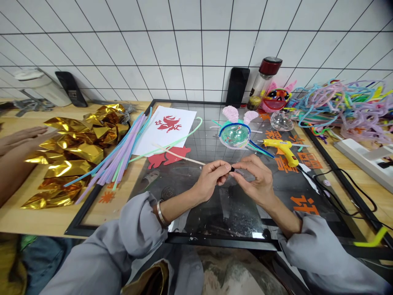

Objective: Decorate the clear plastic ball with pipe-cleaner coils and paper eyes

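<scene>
My left hand is closed in a pinch on a thin cream-coloured stem, which runs out to the upper left. A small black piece shows between the fingertips of both hands. My right hand pinches that black piece from the other side; its exact kind is hidden by the fingers. Beyond the hands lies a clear round bubble with a blue rim, pink fuzzy ears and green stems inside or behind it. To its right a yellow glue gun rests on the glass panel.
Purple, blue and green pipe cleaners lie left beside crumpled gold foil. White paper and a red cut-out are nearby. A pipe-cleaner tangle, power strip and cable occupy the right. Another person's hand rests far left.
</scene>
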The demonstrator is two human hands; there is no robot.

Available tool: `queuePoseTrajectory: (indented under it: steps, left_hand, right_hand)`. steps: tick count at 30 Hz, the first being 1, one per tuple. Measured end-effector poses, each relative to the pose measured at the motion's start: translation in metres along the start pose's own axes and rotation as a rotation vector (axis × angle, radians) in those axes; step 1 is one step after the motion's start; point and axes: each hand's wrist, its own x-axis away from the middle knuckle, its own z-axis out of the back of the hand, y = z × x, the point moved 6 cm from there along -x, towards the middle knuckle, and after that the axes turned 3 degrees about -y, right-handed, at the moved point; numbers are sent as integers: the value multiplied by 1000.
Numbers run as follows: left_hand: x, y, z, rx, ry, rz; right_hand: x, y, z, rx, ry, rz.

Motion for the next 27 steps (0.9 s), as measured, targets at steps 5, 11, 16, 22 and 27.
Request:
queuePoseTrajectory:
  steps: [5, 11, 16, 22, 27]
  left_hand:
    - [0, 1, -1, -7, -5, -9]
    - [1, 5, -2, -1, -4, -40]
    - [1, 4, -2, 16, 0, -32]
    - [1, 2, -3, 32, -12, -16]
    - [2, 4, -4, 37, -3, -17]
  right_hand:
    - [0, -1, 0, -2, 4, 9]
    - [-1, -3, 1, 15, 8, 30]
    - [0, -3, 0, 19, 4, 36]
    - [0, -3, 0, 17, 4, 36]
    - [0, -4, 0, 24, 7, 54]
